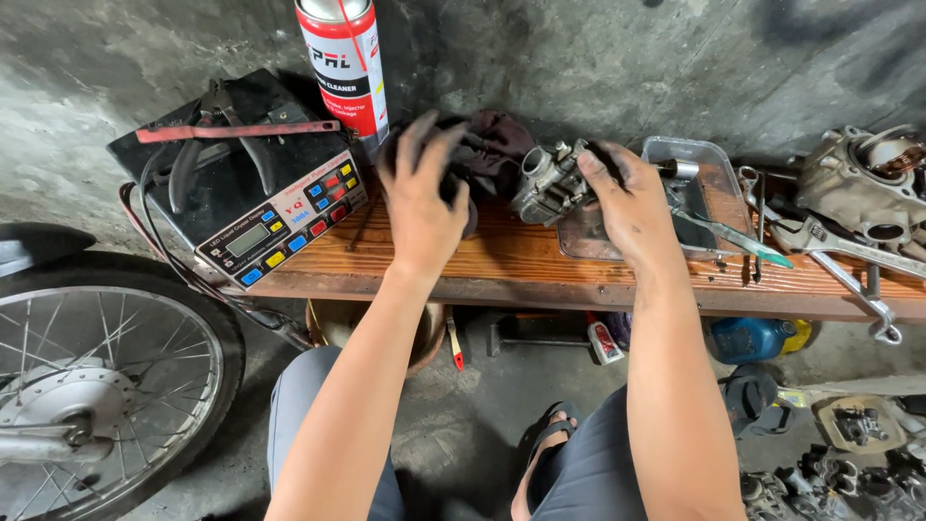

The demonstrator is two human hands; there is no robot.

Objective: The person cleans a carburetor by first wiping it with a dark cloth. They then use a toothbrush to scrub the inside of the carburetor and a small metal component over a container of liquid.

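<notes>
Looking down from my head camera, I see my left hand (422, 198) spread wide, fingers fanned, pressing down on a dark rag (492, 150) bunched on the wooden bench (502, 265). The palm covers the near part of the rag; the far part, maroon and black, pokes out past my fingertips toward the wall.

My right hand (632, 203), grimy with oil, is curled around a grey metal carburettor (552, 183), thumb and forefinger gripping its right side (the rest of my fingers are hidden behind the back of the hand, so I cannot tell how they sit). The carburettor stands on the bench just beside the rag, between my two hands, at the left edge of a clear plastic tray (709, 159).

A screwdriver (738, 236) with a green handle lies across the tray's near rim. Right of it rest spanners (849, 253) and, further back, an engine part (863, 183) in pale metal.

Left of my left hand sits a black charger (251, 193) with coloured buttons and a small screen, pliers (227, 135) and a red strip lying on top. Behind it stands a red and white spray can (344, 63), upright against the concrete wall.

Below the bench, a spoked wheel (106, 386) fills the lower left, and my knees and one sandalled foot (545, 449) show on the stained floor.
</notes>
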